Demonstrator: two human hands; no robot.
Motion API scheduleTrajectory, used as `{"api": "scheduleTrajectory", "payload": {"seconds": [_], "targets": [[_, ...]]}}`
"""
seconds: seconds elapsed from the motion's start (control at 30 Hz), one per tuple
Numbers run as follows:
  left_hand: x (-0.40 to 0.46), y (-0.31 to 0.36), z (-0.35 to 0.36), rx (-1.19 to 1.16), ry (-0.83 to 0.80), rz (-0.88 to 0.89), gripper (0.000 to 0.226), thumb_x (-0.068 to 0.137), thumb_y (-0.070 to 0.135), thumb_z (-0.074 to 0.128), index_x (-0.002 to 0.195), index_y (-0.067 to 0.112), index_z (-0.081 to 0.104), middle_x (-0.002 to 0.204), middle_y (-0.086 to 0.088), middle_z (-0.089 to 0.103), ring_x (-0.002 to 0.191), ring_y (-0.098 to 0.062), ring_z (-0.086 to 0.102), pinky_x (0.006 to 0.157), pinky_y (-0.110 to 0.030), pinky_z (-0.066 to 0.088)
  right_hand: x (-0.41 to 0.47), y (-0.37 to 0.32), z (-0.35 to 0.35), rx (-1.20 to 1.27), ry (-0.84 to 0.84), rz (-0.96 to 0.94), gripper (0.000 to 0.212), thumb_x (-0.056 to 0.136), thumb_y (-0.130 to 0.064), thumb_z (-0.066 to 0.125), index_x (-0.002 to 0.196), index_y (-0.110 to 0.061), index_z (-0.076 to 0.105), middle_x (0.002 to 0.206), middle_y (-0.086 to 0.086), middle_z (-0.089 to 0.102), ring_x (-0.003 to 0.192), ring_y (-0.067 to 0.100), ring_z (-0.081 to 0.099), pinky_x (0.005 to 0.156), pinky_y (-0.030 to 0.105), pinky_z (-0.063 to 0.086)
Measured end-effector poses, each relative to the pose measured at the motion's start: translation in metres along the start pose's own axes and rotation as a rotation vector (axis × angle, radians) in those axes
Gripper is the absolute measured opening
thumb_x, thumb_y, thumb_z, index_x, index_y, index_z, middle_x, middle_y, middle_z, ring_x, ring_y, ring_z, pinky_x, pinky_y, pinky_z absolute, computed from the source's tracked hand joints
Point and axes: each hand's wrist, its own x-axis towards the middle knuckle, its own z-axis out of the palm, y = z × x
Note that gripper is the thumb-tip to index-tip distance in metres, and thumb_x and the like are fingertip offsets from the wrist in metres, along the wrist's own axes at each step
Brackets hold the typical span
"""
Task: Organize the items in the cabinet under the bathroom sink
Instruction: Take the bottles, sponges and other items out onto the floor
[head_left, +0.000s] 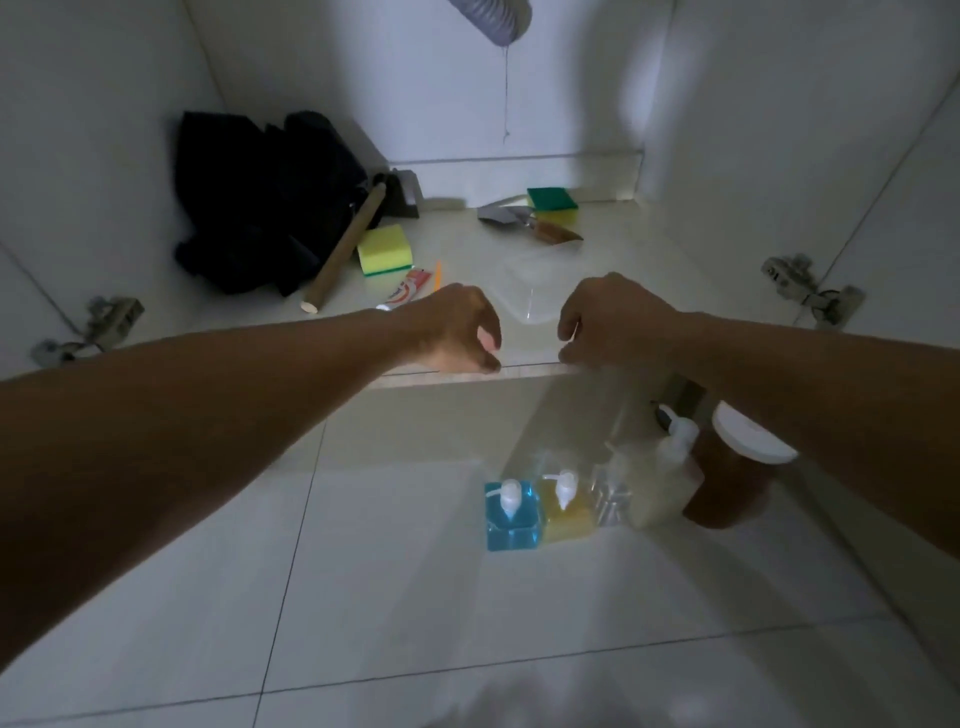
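L hand (457, 332), R hand (608, 325) curled, cabinet (519, 370) edge.

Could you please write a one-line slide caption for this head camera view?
Both hands, left and right, at the cabinet floor's front edge; sponges, toothpaste inside, soap bottles outside.

free: cabinet floor (649, 270) right | blocked: black cloth (260, 208) left | clear container (519, 291) centre, apparently

Black cloth (260, 202), cardboard tube (345, 244), two sponges (385, 250), toothpaste (408, 291) strewn on cabinet floor (623, 260).
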Motion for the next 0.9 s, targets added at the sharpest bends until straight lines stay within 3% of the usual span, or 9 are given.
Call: {"api": "scheduleTrajectory", "payload": {"seconds": [0.07, 0.13, 0.27, 0.37, 0.5, 0.6, 0.73, 0.8, 0.9], "targets": [[0.01, -0.004, -0.018, 0.055, -0.013, -0.039, 0.033, 0.083, 0.034, 0.073, 0.112, 0.019, 0.072, 0.113, 0.004, 0.064, 0.116, -0.019, 0.055, 0.102, -0.032, 0.041, 0.016, -0.002, -0.012, 0.025, -0.02, 0.025, 0.024, 0.082, -0.021, 0.077, 0.101, -0.006, 0.073, 0.083, 0.007, 0.074, 0.066, 0.02, 0.072, 0.069, 0.037, 0.063], [0.018, -0.01, -0.032, 0.087, -0.038, -0.076, 0.037, 0.083, 0.035, 0.073, 0.115, 0.016, 0.07, 0.116, 0.002, 0.066, 0.113, -0.02, 0.057, 0.097, -0.032, 0.046, 0.031, -0.002, -0.022, 0.035, -0.022, 0.032, 0.025, 0.083, -0.018, 0.075, 0.102, -0.001, 0.072, 0.08, 0.014, 0.074, 0.067, 0.025, 0.074, 0.066, 0.036, 0.062], [0.033, -0.037, -0.048, 0.184, -0.069, -0.151, 0.034, 0.085, 0.033, 0.072, 0.113, 0.013, 0.071, 0.114, 0.0, 0.067, 0.111, -0.02, 0.06, 0.093, -0.03, 0.049, 0.055, -0.003, -0.03, -0.013, -0.031, -0.013, 0.021, 0.086, -0.018, 0.07, 0.097, 0.0, 0.073, 0.079, 0.013, 0.074, 0.069, 0.024, 0.074, 0.071, 0.037, 0.062], [0.041, -0.058, -0.056, 0.271, -0.09, -0.203, 0.032, 0.089, 0.033, 0.067, 0.114, 0.014, 0.071, 0.116, -0.002, 0.067, 0.116, -0.021, 0.058, 0.101, -0.031, 0.043, 0.073, -0.007, -0.033, -0.088, -0.049, -0.047, 0.015, 0.086, -0.021, 0.065, 0.089, -0.008, 0.072, 0.084, 0.007, 0.072, 0.078, 0.024, 0.071, 0.079, 0.038, 0.06], [0.047, -0.08, -0.064, 0.293, -0.029, -0.294, 0.037, 0.096, 0.032, 0.057, 0.128, 0.014, 0.063, 0.13, -0.004, 0.059, 0.125, -0.017, 0.049, 0.11, -0.029, 0.027, 0.1, -0.01, -0.038, -0.085, -0.017, -0.035, 0.019, 0.086, -0.019, 0.067, 0.103, -0.012, 0.071, 0.101, 0.008, 0.069, 0.091, 0.026, 0.063, 0.085, 0.035, 0.054], [0.058, -0.099, -0.067, 0.3, -0.003, -0.336, 0.041, 0.094, 0.034, 0.06, 0.128, 0.011, 0.063, 0.135, -0.006, 0.056, 0.126, -0.02, 0.048, 0.107, -0.03, 0.037, 0.126, -0.007, -0.037, -0.091, 0.01, -0.022, 0.02, 0.086, -0.016, 0.064, 0.105, -0.012, 0.072, 0.104, 0.01, 0.069, 0.086, 0.023, 0.058, 0.076, 0.032, 0.051], [0.078, -0.123, -0.067, 0.335, 0.01, -0.35, 0.048, 0.091, 0.038, 0.064, 0.132, 0.013, 0.059, 0.155, -0.008, 0.032, 0.127, -0.024, 0.049, 0.102, -0.036, 0.045, 0.157, 0.001, -0.04, -0.082, 0.045, 0.012, 0.018, 0.088, -0.013, 0.059, 0.103, -0.01, 0.07, 0.104, 0.012, 0.068, 0.086, 0.024, 0.057, 0.069, 0.015, 0.042], [0.088, -0.129, -0.065, 0.353, 0.021, -0.354, 0.047, 0.091, 0.038, 0.064, 0.128, 0.01, 0.061, 0.156, -0.008, 0.028, 0.131, -0.024, 0.046, 0.1, -0.036, 0.046, 0.168, 0.008, -0.041, -0.087, 0.071, 0.033, 0.018, 0.09, -0.011, 0.056, 0.101, -0.008, 0.069, 0.103, 0.014, 0.067, 0.086, 0.027, 0.057, 0.072, 0.024, 0.048], [0.105, -0.138, -0.06, 0.347, 0.046, -0.337, 0.051, 0.092, 0.036, 0.063, 0.132, 0.006, 0.056, 0.16, -0.01, 0.017, 0.144, -0.018, 0.026, 0.105, -0.029, 0.039, 0.184, 0.02, -0.039, -0.15, 0.09, 0.045, 0.019, 0.086, -0.01, 0.052, 0.091, -0.006, 0.07, 0.098, 0.013, 0.065, 0.088, 0.03, 0.061, 0.083, 0.033, 0.053]]}}
